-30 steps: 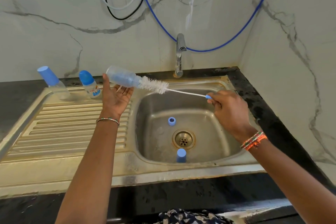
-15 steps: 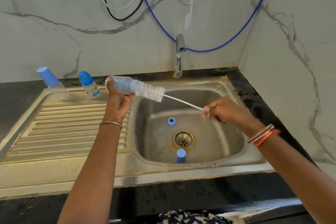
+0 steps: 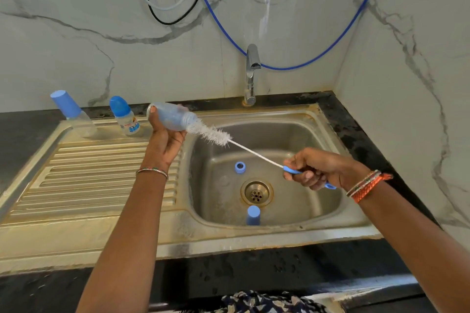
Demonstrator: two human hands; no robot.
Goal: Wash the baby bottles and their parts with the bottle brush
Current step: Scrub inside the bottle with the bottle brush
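My left hand (image 3: pixel 165 143) grips a clear baby bottle (image 3: pixel 173 119) lying sideways above the sink's left edge, its mouth pointing right. My right hand (image 3: pixel 320 169) holds the blue handle of the bottle brush (image 3: pixel 256 152) over the basin. The white bristle head (image 3: pixel 211 133) sits at the bottle's mouth, mostly outside it. A blue ring (image 3: pixel 240 167) and a blue cap (image 3: pixel 253 215) lie in the sink basin (image 3: pixel 305 140). Two more bottles stand on the drainboard: one with a blue cap (image 3: pixel 68 112) and a small one with a blue dome lid (image 3: pixel 124 115).
The tap (image 3: pixel 251 73) stands behind the basin with no water running. The ribbed drainboard (image 3: pixel 89 175) stretches left of the basin. Marble walls close in at the back and right, with hoses and cables hanging above. A dark counter surrounds the steel sink.
The right hand has dropped lower and drawn the brush back, so the bristles have slid out of the bottle. The left hand has closed round the bottle, which it earlier carried on an open palm.
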